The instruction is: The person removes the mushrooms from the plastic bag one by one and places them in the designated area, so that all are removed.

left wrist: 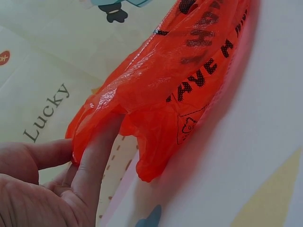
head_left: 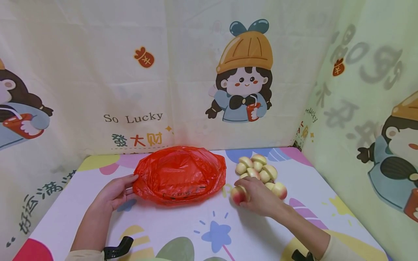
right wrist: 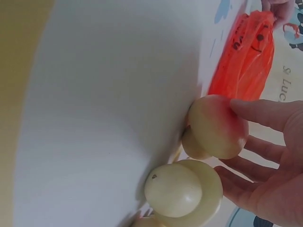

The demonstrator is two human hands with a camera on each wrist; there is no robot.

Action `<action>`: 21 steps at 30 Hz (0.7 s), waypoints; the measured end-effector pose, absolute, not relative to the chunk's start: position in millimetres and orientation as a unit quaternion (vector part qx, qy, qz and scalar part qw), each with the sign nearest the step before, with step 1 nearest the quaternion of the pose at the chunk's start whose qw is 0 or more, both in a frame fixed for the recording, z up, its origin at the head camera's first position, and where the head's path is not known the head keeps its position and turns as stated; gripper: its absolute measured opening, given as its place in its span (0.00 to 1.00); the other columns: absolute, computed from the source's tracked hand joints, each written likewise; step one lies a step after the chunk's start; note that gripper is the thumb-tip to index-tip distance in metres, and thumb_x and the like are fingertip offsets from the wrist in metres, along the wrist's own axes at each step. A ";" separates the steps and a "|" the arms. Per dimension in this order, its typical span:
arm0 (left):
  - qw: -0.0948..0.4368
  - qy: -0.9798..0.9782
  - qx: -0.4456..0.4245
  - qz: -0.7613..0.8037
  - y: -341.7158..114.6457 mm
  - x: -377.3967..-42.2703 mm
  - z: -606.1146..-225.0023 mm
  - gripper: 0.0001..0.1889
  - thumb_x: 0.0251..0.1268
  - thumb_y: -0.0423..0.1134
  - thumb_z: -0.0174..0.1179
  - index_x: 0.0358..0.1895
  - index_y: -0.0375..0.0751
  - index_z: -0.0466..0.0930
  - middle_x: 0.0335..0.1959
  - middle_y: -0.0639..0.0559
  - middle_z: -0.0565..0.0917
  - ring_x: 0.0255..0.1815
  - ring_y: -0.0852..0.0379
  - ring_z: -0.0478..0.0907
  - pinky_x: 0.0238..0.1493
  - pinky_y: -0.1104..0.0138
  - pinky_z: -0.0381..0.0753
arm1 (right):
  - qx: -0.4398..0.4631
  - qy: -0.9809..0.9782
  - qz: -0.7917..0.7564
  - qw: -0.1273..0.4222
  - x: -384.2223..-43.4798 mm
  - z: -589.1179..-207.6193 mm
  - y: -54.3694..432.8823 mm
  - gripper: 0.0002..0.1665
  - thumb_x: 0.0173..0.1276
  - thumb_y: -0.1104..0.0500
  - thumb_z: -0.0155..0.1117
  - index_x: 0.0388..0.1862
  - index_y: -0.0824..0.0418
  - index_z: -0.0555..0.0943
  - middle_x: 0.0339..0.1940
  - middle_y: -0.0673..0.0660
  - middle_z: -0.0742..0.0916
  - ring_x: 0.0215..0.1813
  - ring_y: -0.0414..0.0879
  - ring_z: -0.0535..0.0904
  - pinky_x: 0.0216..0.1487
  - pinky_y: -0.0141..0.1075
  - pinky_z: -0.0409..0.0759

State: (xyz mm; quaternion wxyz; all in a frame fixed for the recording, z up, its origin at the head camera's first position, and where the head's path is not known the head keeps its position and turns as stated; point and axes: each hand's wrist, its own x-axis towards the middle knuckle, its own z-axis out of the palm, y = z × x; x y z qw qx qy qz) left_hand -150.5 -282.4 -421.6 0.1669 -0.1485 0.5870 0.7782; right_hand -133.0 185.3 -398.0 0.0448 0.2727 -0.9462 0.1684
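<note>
A red plastic bag [head_left: 183, 174] lies with its mouth spread wide on the table, left of middle. My left hand [head_left: 112, 192] pinches its left rim; in the left wrist view the thumb is outside the film and a finger [left wrist: 97, 161] reaches under it. My right hand [head_left: 259, 195] holds a cream, pink-blushed toy mushroom [right wrist: 218, 126] between thumb and fingers, low by the tabletop. Several more such mushrooms [head_left: 269, 172] sit in a cluster behind that hand. One pale mushroom [right wrist: 175, 189] is close beside its fingers in the right wrist view.
The table has a white cloth [head_left: 183, 224] with coloured prints. Cartoon-printed curtains [head_left: 189, 90] stand behind it and along both sides. Dark wrist mounts [head_left: 118, 247] sit at both sleeves.
</note>
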 end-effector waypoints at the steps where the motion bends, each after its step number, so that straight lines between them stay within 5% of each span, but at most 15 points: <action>1: 0.167 0.587 -0.149 0.778 -282.3 -150.7 -421.8 0.40 0.79 0.47 0.59 0.84 0.40 0.50 0.41 0.58 0.90 0.44 0.55 0.91 0.53 0.57 0.90 | 0.274 -0.946 0.169 0.046 -133.3 -397.9 185.4 0.30 0.52 0.64 0.84 0.55 0.61 0.84 0.51 0.54 0.89 0.54 0.54 0.82 0.59 0.52 0.84; 21: 0.168 0.581 -0.144 0.783 -283.4 -151.0 -421.3 0.40 0.79 0.46 0.60 0.84 0.39 0.50 0.41 0.57 0.90 0.44 0.54 0.91 0.52 0.57 0.90 | 0.295 -0.941 0.154 0.056 -131.1 -393.1 189.9 0.25 0.50 0.68 0.83 0.48 0.60 0.85 0.42 0.51 0.89 0.43 0.46 0.83 0.45 0.38 0.87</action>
